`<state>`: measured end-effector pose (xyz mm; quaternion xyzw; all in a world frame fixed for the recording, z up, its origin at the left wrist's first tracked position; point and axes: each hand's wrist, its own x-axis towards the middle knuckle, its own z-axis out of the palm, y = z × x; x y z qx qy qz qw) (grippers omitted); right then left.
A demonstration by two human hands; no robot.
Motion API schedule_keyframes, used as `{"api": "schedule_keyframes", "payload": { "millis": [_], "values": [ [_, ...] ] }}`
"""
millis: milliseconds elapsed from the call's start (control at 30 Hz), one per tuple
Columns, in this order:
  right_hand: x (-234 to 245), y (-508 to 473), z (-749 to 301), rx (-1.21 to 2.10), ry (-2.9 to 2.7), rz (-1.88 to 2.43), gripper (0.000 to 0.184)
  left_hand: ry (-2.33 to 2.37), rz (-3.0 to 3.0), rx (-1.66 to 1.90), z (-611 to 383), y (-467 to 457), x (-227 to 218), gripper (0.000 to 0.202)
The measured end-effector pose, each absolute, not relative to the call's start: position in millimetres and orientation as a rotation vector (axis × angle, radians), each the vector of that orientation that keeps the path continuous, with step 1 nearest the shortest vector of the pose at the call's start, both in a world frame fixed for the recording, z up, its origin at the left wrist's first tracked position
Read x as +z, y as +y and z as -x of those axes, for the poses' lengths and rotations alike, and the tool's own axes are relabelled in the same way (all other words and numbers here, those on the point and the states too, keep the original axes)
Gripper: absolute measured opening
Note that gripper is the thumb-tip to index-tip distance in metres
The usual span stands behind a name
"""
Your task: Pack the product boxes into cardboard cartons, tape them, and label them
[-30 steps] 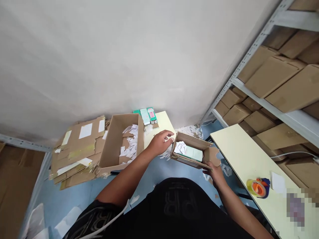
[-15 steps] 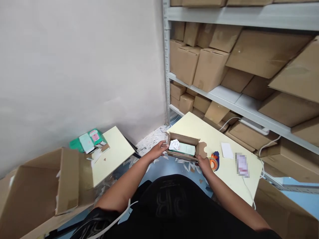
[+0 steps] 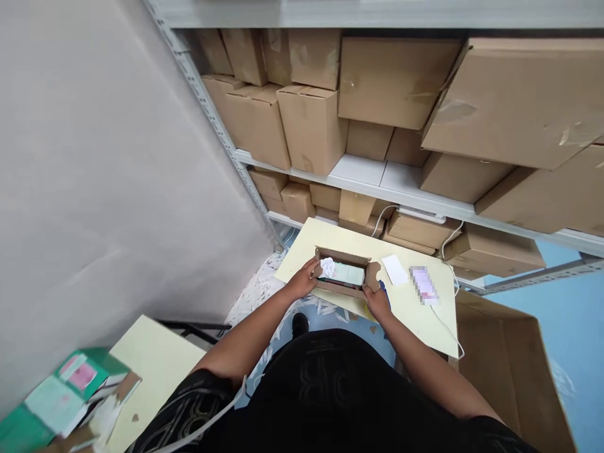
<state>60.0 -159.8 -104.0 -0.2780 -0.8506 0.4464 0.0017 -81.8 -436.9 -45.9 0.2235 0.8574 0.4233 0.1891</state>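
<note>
Both my hands hold a small open cardboard box (image 3: 340, 289) by its two ends, at the near edge of the cream table. My left hand (image 3: 302, 281) grips the left end. My right hand (image 3: 377, 303) is closed on the near right corner, beside a raised end flap. Inside the box lies a pale green carton (image 3: 348, 274), with a crumpled wad of white paper (image 3: 327, 267) at its left end. A blue tape dispenser (image 3: 384, 291) shows partly behind my right hand.
On the cream table (image 3: 306, 242) lie a white card (image 3: 395, 270) and a blurred phone-like item (image 3: 424, 285) with a white cable. Shelves of cardboard boxes (image 3: 311, 129) stand behind. Green packages (image 3: 80, 374) lie on a second table at left. A large open carton (image 3: 512, 371) stands at right; shredded paper (image 3: 252, 286) covers the floor.
My view has turned to the right. The box, still in both hands, has come over the cream table's near edge, and my right hand now covers most of the tape dispenser.
</note>
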Motion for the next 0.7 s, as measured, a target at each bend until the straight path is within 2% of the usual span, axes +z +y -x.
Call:
{"api": "schedule_keyframes", "payload": {
  "millis": [233, 433, 500, 633, 700],
  "values": [
    [-92, -189, -13, 1.26, -2.668, 0.874, 0.076, 2.258, -0.866, 1.156, 165, -446, -56, 0.084],
    [-75, -196, -16, 1.247, -2.77, 0.655, 0.068, 2.134, -1.092, 0.937, 209, -446, -64, 0.064],
    [-73, -197, -29, 1.223, -2.865, 0.504, 0.073, 2.109, -1.137, 0.899, 213, -441, -69, 0.061],
    [-74, -199, -40, 1.077, -3.106, 0.36, 0.095, 2.086, -1.165, 0.857, 210, -438, -73, 0.062],
    [-76, -197, -35, 0.97, -3.142, 0.409, 0.091, 2.047, -1.148, 0.867, 210, -443, -69, 0.062]
  ]
}}
